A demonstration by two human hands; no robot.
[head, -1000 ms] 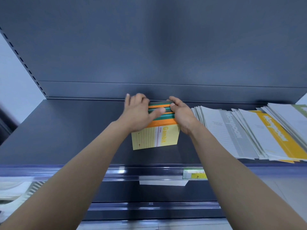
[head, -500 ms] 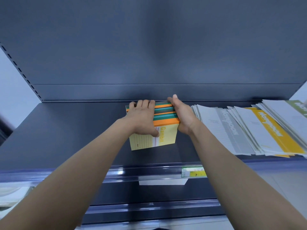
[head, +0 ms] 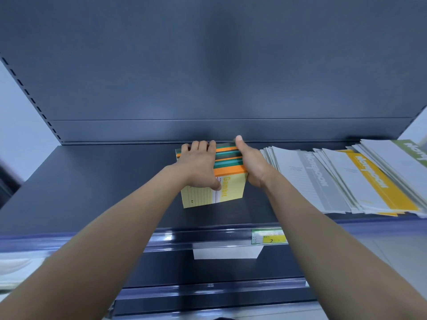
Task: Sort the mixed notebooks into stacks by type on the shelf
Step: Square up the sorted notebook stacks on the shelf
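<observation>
Both hands are on the small notebook stack (head: 227,179) at the back edge of the shelf (head: 92,192), near its middle. The left hand (head: 199,166) lies flat on top, fingers together over the far edge, thumb pressing the yellow cover. The right hand (head: 250,162) braces the stack's right side, palm against it, fingers straight and closed, none curled around it. The top cover is yellow with orange, green and teal stripes, and reads "Gambit". Just right of it, toward the shelf's right end, a fanned pile of larger grey, white and yellow notebooks (head: 346,179) lies overlapping.
</observation>
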